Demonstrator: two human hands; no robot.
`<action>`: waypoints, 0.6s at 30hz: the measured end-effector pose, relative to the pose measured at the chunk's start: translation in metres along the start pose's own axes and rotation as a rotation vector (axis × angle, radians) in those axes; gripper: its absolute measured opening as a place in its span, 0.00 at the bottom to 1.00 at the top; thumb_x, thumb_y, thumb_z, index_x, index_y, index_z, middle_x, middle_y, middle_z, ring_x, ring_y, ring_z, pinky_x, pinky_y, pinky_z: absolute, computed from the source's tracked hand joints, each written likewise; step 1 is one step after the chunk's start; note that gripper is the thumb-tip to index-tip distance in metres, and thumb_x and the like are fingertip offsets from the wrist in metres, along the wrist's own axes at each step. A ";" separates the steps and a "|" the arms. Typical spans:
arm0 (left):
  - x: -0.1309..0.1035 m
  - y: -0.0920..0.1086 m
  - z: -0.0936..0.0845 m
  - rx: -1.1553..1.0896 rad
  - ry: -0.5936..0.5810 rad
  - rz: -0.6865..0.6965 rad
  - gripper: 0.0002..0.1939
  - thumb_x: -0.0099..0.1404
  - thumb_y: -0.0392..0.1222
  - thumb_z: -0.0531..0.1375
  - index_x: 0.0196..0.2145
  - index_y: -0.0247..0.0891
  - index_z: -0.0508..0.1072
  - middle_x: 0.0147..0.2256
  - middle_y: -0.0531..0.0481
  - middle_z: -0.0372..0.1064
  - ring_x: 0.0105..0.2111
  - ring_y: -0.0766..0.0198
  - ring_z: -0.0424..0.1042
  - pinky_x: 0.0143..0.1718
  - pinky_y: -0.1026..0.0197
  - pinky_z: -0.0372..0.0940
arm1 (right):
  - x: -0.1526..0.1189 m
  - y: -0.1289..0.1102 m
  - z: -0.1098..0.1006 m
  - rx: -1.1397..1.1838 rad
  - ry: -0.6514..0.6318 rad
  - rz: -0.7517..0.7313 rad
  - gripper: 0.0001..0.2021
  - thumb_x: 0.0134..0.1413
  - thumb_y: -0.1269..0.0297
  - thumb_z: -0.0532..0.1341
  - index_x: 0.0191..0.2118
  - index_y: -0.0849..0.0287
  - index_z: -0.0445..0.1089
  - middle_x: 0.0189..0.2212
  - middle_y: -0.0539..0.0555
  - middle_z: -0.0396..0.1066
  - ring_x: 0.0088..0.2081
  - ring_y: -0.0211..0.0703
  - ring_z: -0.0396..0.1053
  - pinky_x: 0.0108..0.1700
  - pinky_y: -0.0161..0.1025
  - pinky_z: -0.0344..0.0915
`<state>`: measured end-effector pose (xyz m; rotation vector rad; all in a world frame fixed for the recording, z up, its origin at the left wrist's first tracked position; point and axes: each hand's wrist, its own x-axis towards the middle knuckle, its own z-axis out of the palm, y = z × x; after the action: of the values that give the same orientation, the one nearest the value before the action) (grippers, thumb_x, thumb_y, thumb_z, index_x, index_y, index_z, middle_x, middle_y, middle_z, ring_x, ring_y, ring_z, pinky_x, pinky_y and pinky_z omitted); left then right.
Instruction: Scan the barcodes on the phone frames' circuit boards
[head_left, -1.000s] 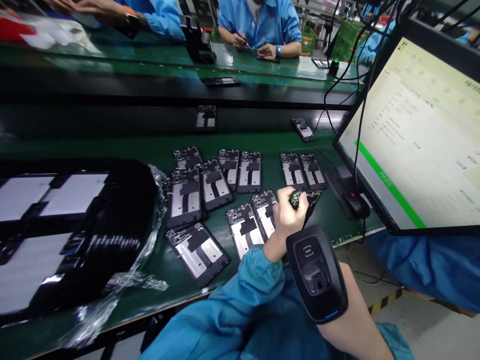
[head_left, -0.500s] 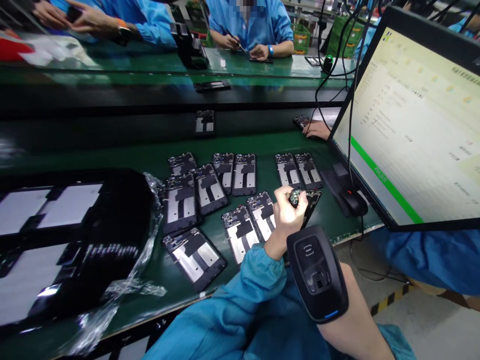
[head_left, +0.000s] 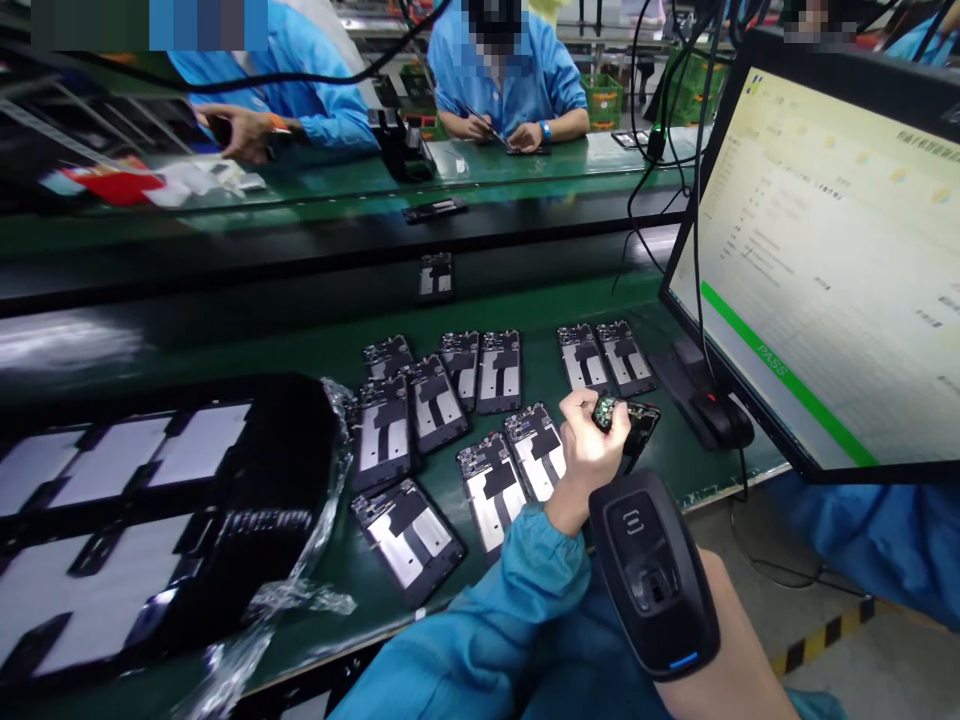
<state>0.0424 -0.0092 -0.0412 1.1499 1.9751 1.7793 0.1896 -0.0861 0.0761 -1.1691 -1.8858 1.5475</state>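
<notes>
1. The phone frame (head_left: pixel 637 420) in hand is a dark, open-backed chassis; it sits at the fingertips of the left hand (head_left: pixel 592 455), raised off the green bench (head_left: pixel 525 300), its visible part jutting out to the hand's right
2. Its long axis appears to run from the fingers outward and slightly down toward the bench edge, though the hand covers much of it, so the full tilt cannot be told
3. The left hand is closed around the near end of that frame, thumb and fingers pinching it
4. The right hand is not in view: only its bare forearm shows low in the picture, carrying a black scanner (head_left: pixel 652 570) strapped on top, so whether that hand is open or closed cannot be told; the left hand is plainly the nearer one
5. Just left of the left hand lie two more frames (head_left: pixel 517 470) flat on the bench, face up, side by side
6. Beyond the hand, a pair of frames (head_left: pixel 604 355) rests near the mouse (head_left: pixel 720 420)
7. Right of the hand stands a monitor (head_left: pixel 825 260) showing a green bar
8. Far left of the hand sits a black tray (head_left: pixel 285 480) in loose plastic wrap
</notes>
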 end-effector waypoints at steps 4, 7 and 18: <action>0.000 -0.004 0.004 0.053 -0.001 0.047 0.20 0.63 0.49 0.61 0.46 0.41 0.56 0.27 0.56 0.69 0.27 0.61 0.73 0.32 0.61 0.61 | -0.002 -0.010 -0.002 -0.015 -0.006 -0.014 0.09 0.57 0.62 0.62 0.26 0.54 0.67 0.21 0.49 0.69 0.24 0.42 0.66 0.27 0.36 0.68; 0.004 -0.001 0.005 0.092 -0.007 0.012 0.21 0.64 0.50 0.61 0.47 0.41 0.56 0.29 0.54 0.72 0.30 0.60 0.75 0.34 0.60 0.63 | -0.006 -0.007 -0.005 -0.006 0.064 -0.041 0.05 0.54 0.63 0.63 0.28 0.54 0.70 0.23 0.51 0.73 0.26 0.44 0.70 0.28 0.35 0.70; 0.012 -0.022 0.007 0.118 -0.506 -0.065 0.46 0.56 0.37 0.69 0.65 0.36 0.50 0.66 0.33 0.52 0.67 0.48 0.53 0.66 0.49 0.52 | 0.058 0.126 -0.051 0.184 0.200 0.134 0.24 0.45 0.48 0.71 0.45 0.59 0.79 0.44 0.61 0.80 0.48 0.62 0.76 0.55 0.59 0.69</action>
<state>0.0308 0.0053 -0.0590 1.3878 1.7965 1.1963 0.2386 -0.0067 -0.0384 -1.3343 -1.5301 1.5714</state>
